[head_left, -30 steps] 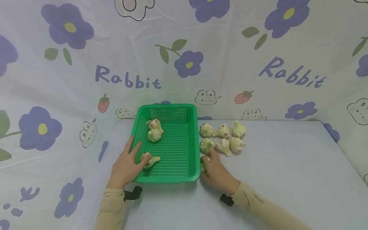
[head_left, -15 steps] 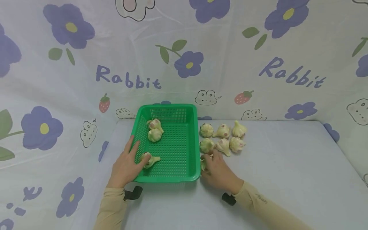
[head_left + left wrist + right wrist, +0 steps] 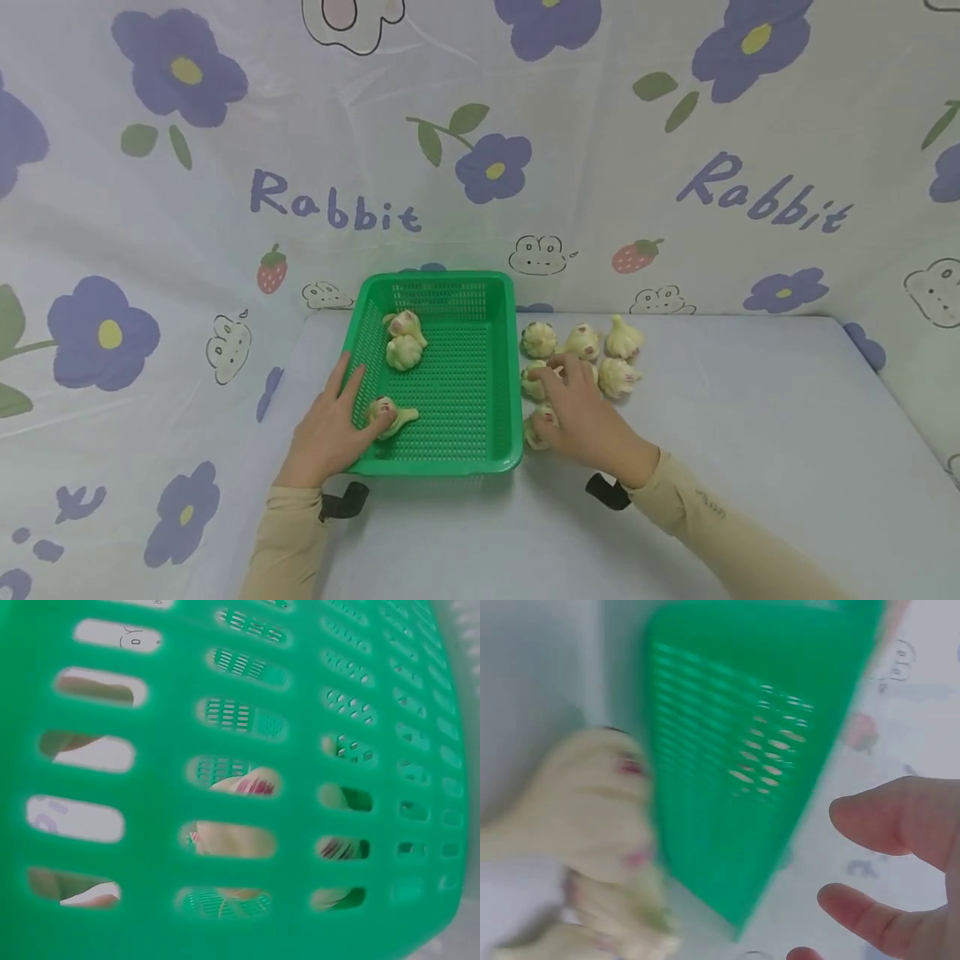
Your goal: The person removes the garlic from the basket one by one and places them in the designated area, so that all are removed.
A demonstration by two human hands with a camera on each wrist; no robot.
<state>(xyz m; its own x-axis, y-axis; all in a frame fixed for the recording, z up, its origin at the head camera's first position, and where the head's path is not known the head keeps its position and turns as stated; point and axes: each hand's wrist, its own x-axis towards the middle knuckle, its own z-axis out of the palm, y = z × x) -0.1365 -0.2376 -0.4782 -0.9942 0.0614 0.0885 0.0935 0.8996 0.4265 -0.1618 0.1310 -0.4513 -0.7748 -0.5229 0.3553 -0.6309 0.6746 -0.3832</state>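
A green plastic basket (image 3: 504, 375) holds three pale garlic bulbs: two touching near its back left, and one garlic bulb (image 3: 384, 408) at the front left. My left hand (image 3: 330, 437) rests over the left rim with its fingers spread, the thumb reaching inside to that front bulb. Right of the basket, my right hand (image 3: 588, 421) is above the garlic on the table, thumb and fingers apart. Beneath its thumb lies a garlic bulb (image 3: 538, 427). In the right wrist view, a garlic bulb (image 3: 592, 795) stands clear of the spread fingertips (image 3: 870, 821).
Garlic bulbs sit in rows beside the basket, including a back left bulb (image 3: 539, 339), a back right bulb (image 3: 624, 337) and a front right bulb (image 3: 619, 377). The pale table (image 3: 757, 417) meets a flower-printed cloth (image 3: 592, 150) at the back.
My right hand has let go of the nearest garlic bulb beside the basket and moved back and slightly right over the rows. The left hand and basket have stayed in place.
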